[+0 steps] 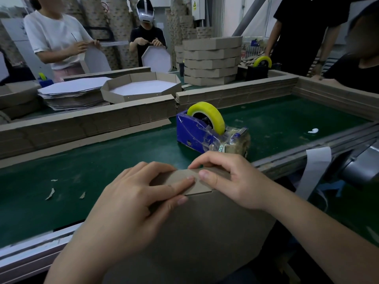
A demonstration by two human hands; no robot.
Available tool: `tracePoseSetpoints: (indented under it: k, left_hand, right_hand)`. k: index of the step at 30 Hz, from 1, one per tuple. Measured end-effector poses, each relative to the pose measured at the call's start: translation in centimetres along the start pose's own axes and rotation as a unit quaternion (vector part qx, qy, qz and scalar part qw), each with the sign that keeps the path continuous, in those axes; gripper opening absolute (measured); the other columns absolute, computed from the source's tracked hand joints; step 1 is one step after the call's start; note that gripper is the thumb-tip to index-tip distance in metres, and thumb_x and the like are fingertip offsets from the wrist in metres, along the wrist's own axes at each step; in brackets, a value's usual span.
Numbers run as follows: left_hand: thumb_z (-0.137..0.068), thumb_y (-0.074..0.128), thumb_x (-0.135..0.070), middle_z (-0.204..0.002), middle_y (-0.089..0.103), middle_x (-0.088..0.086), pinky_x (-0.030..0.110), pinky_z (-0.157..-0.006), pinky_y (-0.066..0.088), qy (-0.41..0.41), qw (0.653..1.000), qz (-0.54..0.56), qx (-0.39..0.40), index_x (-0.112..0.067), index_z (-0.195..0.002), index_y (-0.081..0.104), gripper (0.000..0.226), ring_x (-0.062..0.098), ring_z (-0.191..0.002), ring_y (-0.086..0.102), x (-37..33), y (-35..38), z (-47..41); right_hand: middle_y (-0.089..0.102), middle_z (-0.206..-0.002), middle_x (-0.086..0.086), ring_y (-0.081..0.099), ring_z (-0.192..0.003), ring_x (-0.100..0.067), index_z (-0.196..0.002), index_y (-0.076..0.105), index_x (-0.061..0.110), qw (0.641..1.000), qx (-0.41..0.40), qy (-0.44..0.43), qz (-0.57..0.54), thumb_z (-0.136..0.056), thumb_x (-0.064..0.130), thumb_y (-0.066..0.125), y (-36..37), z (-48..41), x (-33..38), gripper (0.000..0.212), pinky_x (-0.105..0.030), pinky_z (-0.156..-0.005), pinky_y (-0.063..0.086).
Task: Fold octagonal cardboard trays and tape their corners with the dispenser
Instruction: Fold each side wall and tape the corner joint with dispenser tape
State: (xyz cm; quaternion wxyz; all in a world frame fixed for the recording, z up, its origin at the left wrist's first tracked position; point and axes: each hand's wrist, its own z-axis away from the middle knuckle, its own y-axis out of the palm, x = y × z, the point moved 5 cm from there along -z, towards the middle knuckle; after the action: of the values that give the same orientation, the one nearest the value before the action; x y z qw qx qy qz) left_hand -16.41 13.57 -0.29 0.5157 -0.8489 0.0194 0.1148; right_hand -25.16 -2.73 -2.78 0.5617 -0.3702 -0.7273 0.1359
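**Left of lower centre.** The left hand lies over the raised edge of the cardboard tray. Its forefinger is stretched along the corner flap and its thumb presses the board just below, so the flap is pinched between them.

**Lower centre.** The tray fills the lower middle of the frame, brown face up. The corner being worked is at its upper end, over the green belt.

**Right of centre.** The right hand pinches the same corner. Its forefinger curls over the top edge and its thumb lies flat on the flap, the tip just beside the left forefinger's tip. No tape is visible in either hand.

**Deciding relation.** The tape dispenser stands on the belt directly above the held corner in the frame, near it and slightly right of centre. Its long axis runs from upper left to lower right, and its cutter end points toward the right hand.

**Judgement.** The right hand is the nearer one and is better placed to draw tape. The left hand would then have to hold the fold alone, and the flap may spring open if its pinch slackens.
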Motion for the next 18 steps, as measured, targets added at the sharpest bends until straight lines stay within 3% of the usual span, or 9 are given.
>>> tracePoseSetpoints:
  k: [3,6,7,9,11,13,14,18]
  left_hand:
    - [-0.092,0.045,-0.047,-0.111,0.064,-0.008,0.043,-0.071,0.051,-0.004,1.0,0.005,-0.004,-0.04,-0.119,0.068,0.036,0.018,-0.093,0.06,0.0,0.5,-0.2]
    - [-0.092,0.043,-0.048,-0.111,0.064,-0.007,0.042,-0.071,0.051,-0.005,1.0,-0.005,-0.005,-0.039,-0.119,0.068,0.037,0.02,-0.093,0.06,0.1,0.7,-0.4]
    - [-0.092,0.043,-0.048,-0.111,0.065,-0.007,0.043,-0.071,0.051,-0.008,1.0,-0.004,-0.005,-0.039,-0.119,0.068,0.038,0.02,-0.093,0.06,0.1,0.7,-0.5]
    - [-0.092,0.042,-0.049,-0.112,0.065,-0.007,0.044,-0.071,0.051,-0.012,1.0,-0.001,-0.006,-0.04,-0.119,0.067,0.038,0.02,-0.093,0.06,0.2,0.7,-0.7]
    - [-0.092,0.041,-0.049,-0.112,0.065,-0.007,0.044,-0.072,0.051,-0.013,1.0,-0.001,-0.006,-0.04,-0.119,0.067,0.038,0.019,-0.094,0.06,0.1,0.7,-0.8]
    - [-0.092,0.041,-0.049,-0.113,0.064,-0.008,0.043,-0.073,0.051,-0.014,1.0,0.0,-0.006,-0.041,-0.12,0.066,0.038,0.018,-0.095,0.059,0.0,0.8,-0.7]
    - [-0.092,0.041,-0.049,-0.113,0.064,-0.008,0.043,-0.073,0.051,-0.014,1.0,0.0,-0.007,-0.041,-0.12,0.066,0.038,0.018,-0.095,0.059,-0.1,0.8,-0.7]
    - [-0.092,0.041,-0.049,-0.112,0.065,-0.009,0.042,-0.071,0.051,-0.015,1.0,-0.005,-0.009,-0.041,-0.12,0.067,0.038,0.017,-0.093,0.06,-0.2,0.8,-0.7]
  right_hand:
    - [0.067,-0.107,0.009,0.061,-0.101,-0.002,-0.112,0.066,0.019,1.0,-0.013,-0.005,-0.015,-0.09,0.031,0.053,0.2,0.2,-0.3,0.028,-0.019,-0.086,0.047]
    - [0.065,-0.106,0.018,0.058,-0.101,0.004,-0.112,0.065,0.028,1.0,0.012,0.002,-0.012,-0.09,0.037,0.053,-0.8,-0.3,-0.8,0.026,-0.012,-0.084,0.044]
    - [0.065,-0.102,0.02,0.059,-0.098,0.005,-0.109,0.065,0.03,0.999,-0.019,0.003,-0.026,-0.091,0.037,0.052,-2.0,-0.7,-1.1,0.023,-0.013,-0.082,0.045]
    - [0.064,-0.089,0.02,0.059,-0.085,0.002,-0.099,0.066,0.031,0.986,-0.158,0.024,-0.055,-0.095,0.032,0.049,-5.8,-1.9,-2.5,0.018,-0.017,-0.074,0.048]
    - [0.059,-0.093,0.016,0.055,-0.086,-0.004,-0.098,0.068,0.026,0.961,-0.248,0.11,0.049,-0.098,0.033,0.048,-9.3,-3.4,-4.7,0.021,-0.02,-0.074,0.041]
    - [0.053,-0.107,0.008,0.05,-0.096,-0.012,-0.098,0.07,0.023,0.946,-0.171,0.239,0.135,-0.099,0.042,0.046,-10.3,-4.7,-7.6,0.031,-0.028,-0.082,0.036]
    - [0.053,-0.109,0.007,0.049,-0.097,-0.014,-0.094,0.071,0.023,0.943,-0.121,0.283,0.123,-0.098,0.045,0.046,-10.1,-5.1,-8.8,0.034,-0.029,-0.083,0.035]
    - [0.065,-0.097,0.005,0.047,-0.083,-0.013,-0.077,0.075,0.027,0.944,-0.059,0.323,0.016,-0.09,0.038,0.062,-9.5,-5.0,-9.5,0.022,-0.029,-0.065,0.035]
